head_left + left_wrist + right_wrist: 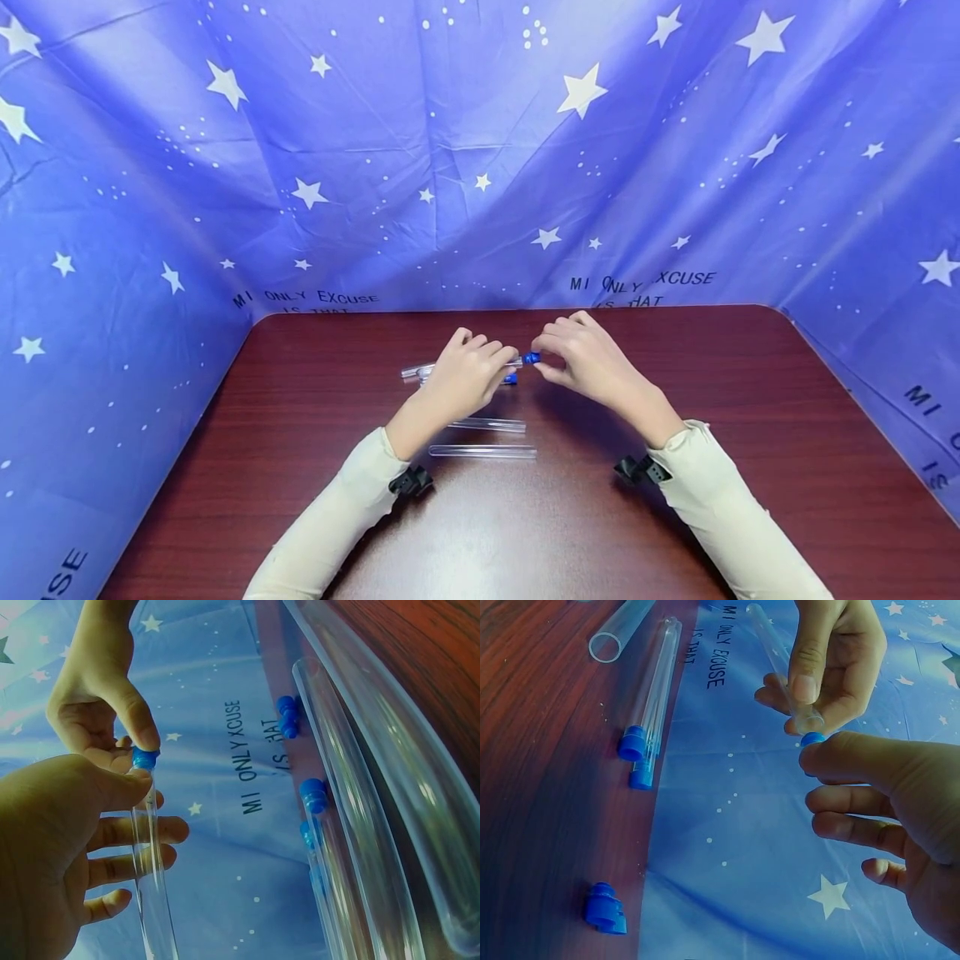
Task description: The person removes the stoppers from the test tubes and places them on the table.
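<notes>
My left hand (472, 375) grips a clear test tube (156, 877) between thumb and fingers, its mouth turned to the right. At that mouth a blue stopper (812, 739) is pinched by the thumb and fingertips of my right hand (592, 358). Whether the stopper sits inside the tube cannot be told, as fingertips cover part of it. Below the hands, test tubes with blue stoppers (632, 744) lie side by side on the table. Nearer to me lie two test tubes without stoppers, the front one (483, 452) in full view.
Loose blue stoppers (602, 906) lie on the dark red wooden table (720, 500), off to the right of the stoppered tubes. A blue star-patterned curtain (480, 150) stands behind the table and along both sides. Each sleeve carries a small black wrist camera (411, 481).
</notes>
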`<state>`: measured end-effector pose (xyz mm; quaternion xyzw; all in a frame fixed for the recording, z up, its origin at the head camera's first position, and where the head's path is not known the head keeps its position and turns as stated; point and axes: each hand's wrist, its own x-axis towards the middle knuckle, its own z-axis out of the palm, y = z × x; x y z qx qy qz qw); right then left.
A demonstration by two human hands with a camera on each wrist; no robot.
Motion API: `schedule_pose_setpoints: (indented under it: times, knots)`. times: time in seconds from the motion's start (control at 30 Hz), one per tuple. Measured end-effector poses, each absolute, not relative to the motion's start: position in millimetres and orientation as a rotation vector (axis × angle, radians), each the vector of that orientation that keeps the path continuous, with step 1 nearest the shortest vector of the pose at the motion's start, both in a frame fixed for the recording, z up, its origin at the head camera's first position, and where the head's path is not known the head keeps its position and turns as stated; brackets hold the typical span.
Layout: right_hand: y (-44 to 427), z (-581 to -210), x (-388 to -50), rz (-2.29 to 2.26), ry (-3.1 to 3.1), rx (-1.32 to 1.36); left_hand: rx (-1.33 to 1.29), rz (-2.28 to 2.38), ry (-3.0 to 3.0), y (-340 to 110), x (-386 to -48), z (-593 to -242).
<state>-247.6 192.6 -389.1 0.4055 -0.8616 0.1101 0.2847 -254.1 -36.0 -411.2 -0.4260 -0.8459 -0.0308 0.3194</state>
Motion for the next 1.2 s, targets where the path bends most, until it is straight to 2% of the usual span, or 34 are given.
schedule_pose_setpoints:
  times: [0.6, 1.2]
  knots:
    - [199.1, -392.4, -247.3, 0.241, -2.676, 0.935, -1.184, -0.062, -2.327, -33.7, -253.0, -420.5]
    - [221.0, -391.5, -259.0, 0.421, -2.931, 0.886, -1.265, 0.117, -2.382, -32.6, -249.6, -429.5]
